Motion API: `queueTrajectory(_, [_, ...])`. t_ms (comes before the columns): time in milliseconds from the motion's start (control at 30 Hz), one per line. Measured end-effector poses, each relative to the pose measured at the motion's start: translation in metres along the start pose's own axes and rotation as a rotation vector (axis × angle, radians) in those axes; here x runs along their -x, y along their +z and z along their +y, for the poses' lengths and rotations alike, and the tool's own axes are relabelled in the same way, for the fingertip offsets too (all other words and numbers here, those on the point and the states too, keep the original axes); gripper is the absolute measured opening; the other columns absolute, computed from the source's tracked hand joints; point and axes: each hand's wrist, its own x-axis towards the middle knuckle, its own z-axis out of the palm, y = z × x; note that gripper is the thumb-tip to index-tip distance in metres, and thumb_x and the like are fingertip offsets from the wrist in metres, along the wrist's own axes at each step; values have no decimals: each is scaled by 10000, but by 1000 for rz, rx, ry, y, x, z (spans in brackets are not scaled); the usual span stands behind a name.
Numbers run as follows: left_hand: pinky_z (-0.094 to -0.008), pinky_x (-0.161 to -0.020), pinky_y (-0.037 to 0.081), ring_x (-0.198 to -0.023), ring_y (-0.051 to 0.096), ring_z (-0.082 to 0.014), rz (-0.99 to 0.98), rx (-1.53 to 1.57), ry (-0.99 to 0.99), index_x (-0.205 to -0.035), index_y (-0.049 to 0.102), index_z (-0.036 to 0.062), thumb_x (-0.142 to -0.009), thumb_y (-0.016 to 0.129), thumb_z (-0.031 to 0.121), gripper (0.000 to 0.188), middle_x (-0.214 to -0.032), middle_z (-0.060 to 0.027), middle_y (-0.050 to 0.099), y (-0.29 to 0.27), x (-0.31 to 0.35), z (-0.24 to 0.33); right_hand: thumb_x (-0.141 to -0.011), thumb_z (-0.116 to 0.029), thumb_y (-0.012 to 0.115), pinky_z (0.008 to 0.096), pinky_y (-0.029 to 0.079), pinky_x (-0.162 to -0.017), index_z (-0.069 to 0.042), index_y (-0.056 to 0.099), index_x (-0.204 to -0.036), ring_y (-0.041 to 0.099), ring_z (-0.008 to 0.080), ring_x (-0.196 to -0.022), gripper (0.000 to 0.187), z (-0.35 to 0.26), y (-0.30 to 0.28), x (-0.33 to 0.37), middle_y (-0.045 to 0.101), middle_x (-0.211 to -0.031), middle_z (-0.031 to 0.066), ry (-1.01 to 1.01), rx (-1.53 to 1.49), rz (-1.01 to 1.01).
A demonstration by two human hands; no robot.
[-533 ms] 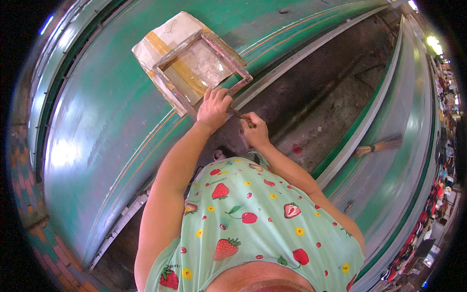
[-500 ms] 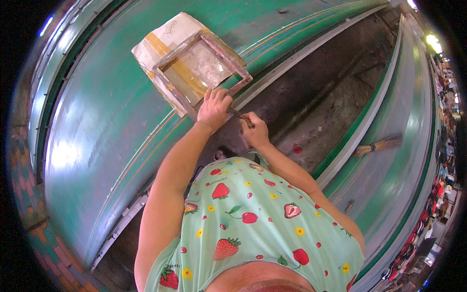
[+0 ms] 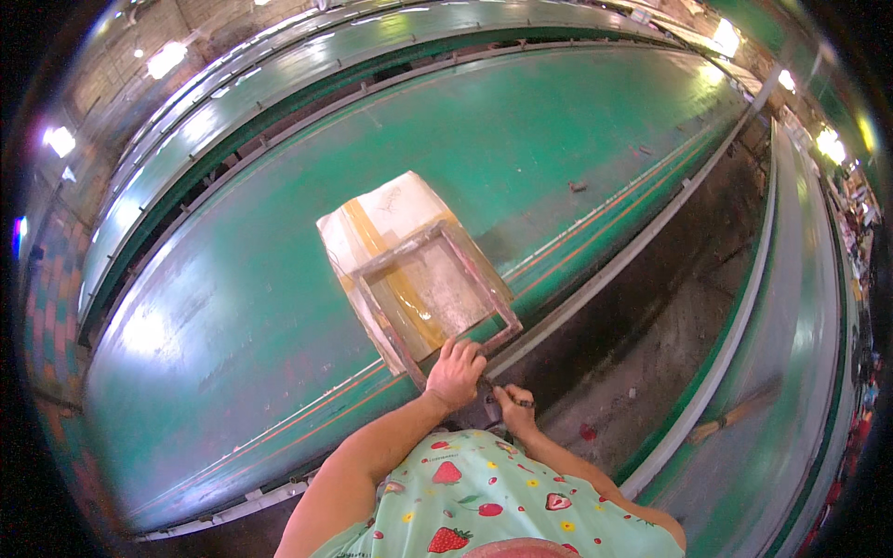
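My left hand [image 3: 455, 375] is closed over the near bar of an open rectangular wooden frame [image 3: 483, 274], stained and worn. The frame rests on a flat white cardboard piece [image 3: 394, 203] crossed by wide yellowish-brown tape. Just right of and below that hand, my right hand [image 3: 514, 414] has its fingers wrapped round a slim dark tool [image 3: 526, 404]. Only a short end of the tool sticks out of the fist, so its kind cannot be made out. Its other end, by the left hand, is hard to see.
Frame and cardboard lie near the front edge of a long green table [image 3: 251, 325]. A small dark object [image 3: 578, 187] sits farther along it. A dark aisle [image 3: 642, 344] separates it from another long table [image 3: 800, 335], which holds a straw-coloured brush-like bundle [image 3: 735, 411].
The view has tilted up, so everything sits lower and more of the tables shows. My left hand stays on the frame; my right hand still grips the dark tool, now angled differently.
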Motion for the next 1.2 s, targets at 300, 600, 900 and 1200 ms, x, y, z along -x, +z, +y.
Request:
queueTrajectory(300, [-614, -1328, 324, -1477, 538, -385, -51, 17, -23, -1168, 672, 97, -744, 813, 165, 452, -1466, -167, 625, -2, -1, 1, -1136, -366, 685, 309, 265, -501, -138, 653, -839, 367, 85, -536, 376, -9, -5, -1, 466, -644, -61, 619, -662, -168])
queueTrajectory(600, [-589, -1319, 323, -1457, 550, -372, -1, -38, -43, -1179, 690, 113, -810, 790, 161, 386, -1435, -141, 642, -3, 4, 5, -1080, -480, 752, 340, 335, -506, -114, 734, -915, 448, 113, -529, 402, -20, -6, 13, 534, -649, -45, 456, -514, -89])
queueTrajectory(900, [-586, -1265, 439, -1463, 571, -459, 244, 478, -110, -1375, 712, 94, -763, 741, 27, 617, -1490, -221, 664, -20, 33, -4, -981, -78, 697, 451, 555, -1079, -16, 631, -1494, 699, 319, -1248, 521, 32, -62, 23, 741, -1318, 174, 45, 112, 392])
queueTrajectory(1200, [-503, -928, 599, -1019, 755, -397, 327, 263, -1175, -1513, 657, -28, -941, 860, 478, 790, -1068, -209, 783, -29, 83, -30, -1033, -17, 674, 413, 612, -904, -25, 683, -1440, 799, 265, -975, 407, -66, -152, -150, 813, -1104, 142, -186, 142, 194])
